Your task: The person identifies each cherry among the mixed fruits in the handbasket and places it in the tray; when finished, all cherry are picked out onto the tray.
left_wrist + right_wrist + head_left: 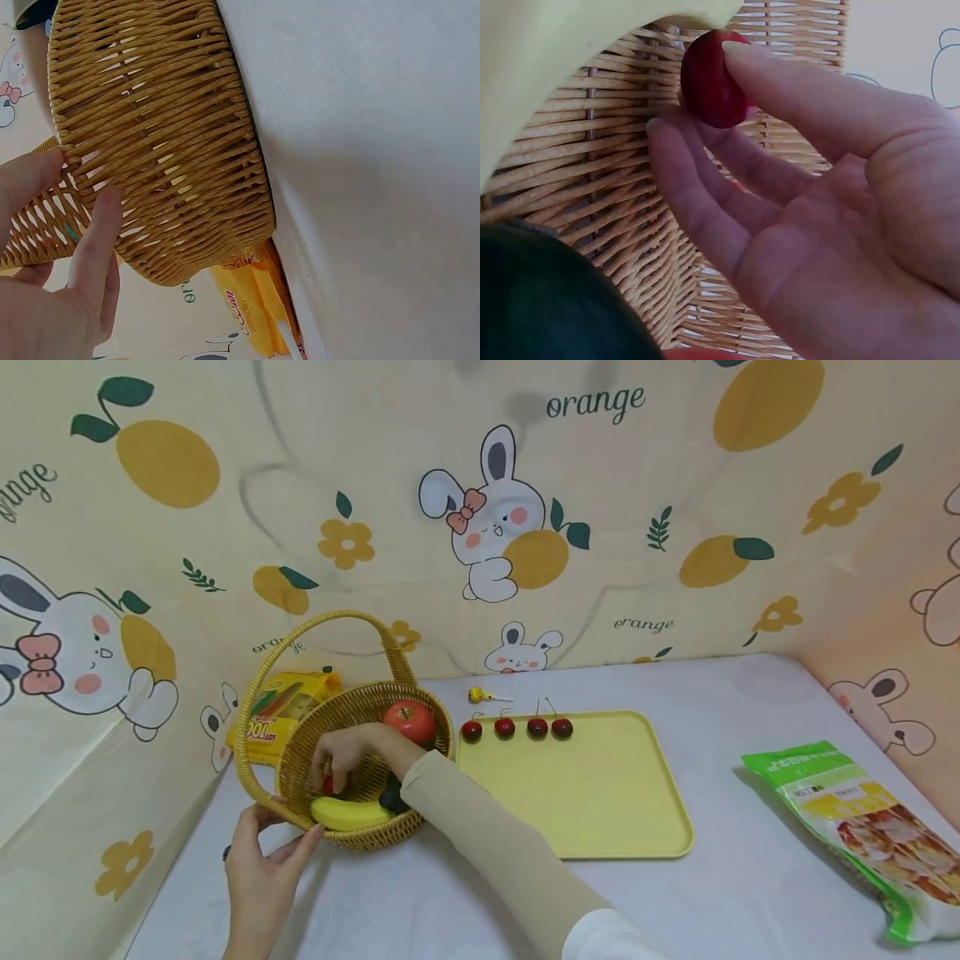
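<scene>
Inside the wicker basket [444, 727], my right hand [348, 750] pinches a dark red cherry [711, 81] between thumb and fingertips, close to the woven wall. A yellow banana [348, 814] lies beside that hand, along the near side. A round red fruit [411, 722] sits at the back right of the basket. Partly hidden by the right forearm is a dark, rounded item [547, 300], greenish-black in the right wrist view. My left hand [262, 868] grips the basket's near left rim by the handle's foot, thumb and fingers on the wicker.
Right of the basket lies a yellow tray [577, 793], with several cherries [537, 727] in a row along its back edge. Behind it is a yellow-wrapped lollipop [480, 695]. A yellow packet [273, 727] stands behind the basket; a green-and-white food bag [862, 827] lies far right.
</scene>
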Demonstrator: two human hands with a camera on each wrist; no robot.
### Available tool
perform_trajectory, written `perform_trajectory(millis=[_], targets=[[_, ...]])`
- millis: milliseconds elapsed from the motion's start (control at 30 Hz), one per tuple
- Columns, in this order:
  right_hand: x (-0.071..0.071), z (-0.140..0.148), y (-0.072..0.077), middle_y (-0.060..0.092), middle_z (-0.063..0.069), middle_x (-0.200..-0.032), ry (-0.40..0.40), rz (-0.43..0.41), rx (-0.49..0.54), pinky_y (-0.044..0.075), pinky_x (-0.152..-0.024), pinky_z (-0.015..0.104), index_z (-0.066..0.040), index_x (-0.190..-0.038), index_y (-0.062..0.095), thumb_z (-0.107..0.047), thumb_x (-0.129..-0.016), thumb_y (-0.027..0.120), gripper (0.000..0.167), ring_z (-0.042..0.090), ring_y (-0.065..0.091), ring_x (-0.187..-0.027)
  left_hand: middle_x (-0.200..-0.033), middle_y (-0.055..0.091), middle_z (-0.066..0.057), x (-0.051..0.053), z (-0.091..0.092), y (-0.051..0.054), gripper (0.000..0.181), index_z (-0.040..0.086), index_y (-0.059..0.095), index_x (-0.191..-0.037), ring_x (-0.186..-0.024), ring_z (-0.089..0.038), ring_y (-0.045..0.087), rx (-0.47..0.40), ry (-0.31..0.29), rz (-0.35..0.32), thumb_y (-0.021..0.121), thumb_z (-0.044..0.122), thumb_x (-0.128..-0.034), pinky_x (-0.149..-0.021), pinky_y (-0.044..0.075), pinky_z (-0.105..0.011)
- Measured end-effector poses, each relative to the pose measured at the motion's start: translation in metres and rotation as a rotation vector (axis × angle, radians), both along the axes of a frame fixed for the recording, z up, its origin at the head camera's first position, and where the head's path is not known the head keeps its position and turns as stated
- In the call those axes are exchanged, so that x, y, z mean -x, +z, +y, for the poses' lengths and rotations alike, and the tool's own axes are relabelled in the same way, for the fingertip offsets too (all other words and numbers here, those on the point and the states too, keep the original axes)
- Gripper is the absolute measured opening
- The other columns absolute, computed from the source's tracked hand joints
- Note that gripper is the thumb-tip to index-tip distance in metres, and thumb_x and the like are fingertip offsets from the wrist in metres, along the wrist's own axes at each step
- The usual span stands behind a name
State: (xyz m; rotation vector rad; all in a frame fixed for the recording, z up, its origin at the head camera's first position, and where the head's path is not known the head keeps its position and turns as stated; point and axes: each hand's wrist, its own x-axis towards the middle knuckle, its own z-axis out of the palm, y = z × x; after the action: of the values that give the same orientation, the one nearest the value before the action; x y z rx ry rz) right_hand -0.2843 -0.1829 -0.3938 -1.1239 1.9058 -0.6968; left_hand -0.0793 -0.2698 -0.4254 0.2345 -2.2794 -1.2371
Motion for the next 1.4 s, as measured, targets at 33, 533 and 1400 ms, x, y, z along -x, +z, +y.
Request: perform_trajectory(millis=[33,533,1400], targets=[[0.000,0.001,0.001,0.065,0.003,-0.105,-0.005,0.002,0.005,0.062,-0.076,0.030,0.000,-0.115,0.072,0.009,-0.089,0.068,0.029,0.010,0.059,-0.081,-0.115,0.052,-0.016,0.000,0.000,0.000,0.055,-0.007,0.049,-0.123,-0.101,0.000,0.050,0.001,-0.001,-0.001,0.080,-0.009,-0.0778,-0.068,0.057,-0.008],[0.027,0.117,0.058,0.064,0.007,-0.104,-0.204,0.215,0.649,0.058,-0.082,0.026,-0.001,-0.106,0.067,-0.003,-0.086,0.077,0.023,0.020,0.060,-0.093,-0.115,0.053,-0.016,0.000,0.001,0.004,0.054,-0.005,0.049,-0.123,-0.096,0.003,0.054,0.003,0.014,-0.031,0.080,-0.008,-0.0794,-0.069,0.059,-0.011],[0.011,0.376,-0.030,0.066,0.019,-0.096,-0.793,0.405,0.324,0.054,-0.064,0.019,0.008,-0.102,0.070,0.004,-0.082,0.078,0.022,0.027,0.063,-0.081,-0.115,0.053,-0.013,0.000,0.002,0.004,0.054,-0.003,0.049,-0.124,-0.098,0.002,0.053,-0.004,0.044,-0.058,0.081,-0.004,-0.0803,-0.067,0.059,-0.011]])
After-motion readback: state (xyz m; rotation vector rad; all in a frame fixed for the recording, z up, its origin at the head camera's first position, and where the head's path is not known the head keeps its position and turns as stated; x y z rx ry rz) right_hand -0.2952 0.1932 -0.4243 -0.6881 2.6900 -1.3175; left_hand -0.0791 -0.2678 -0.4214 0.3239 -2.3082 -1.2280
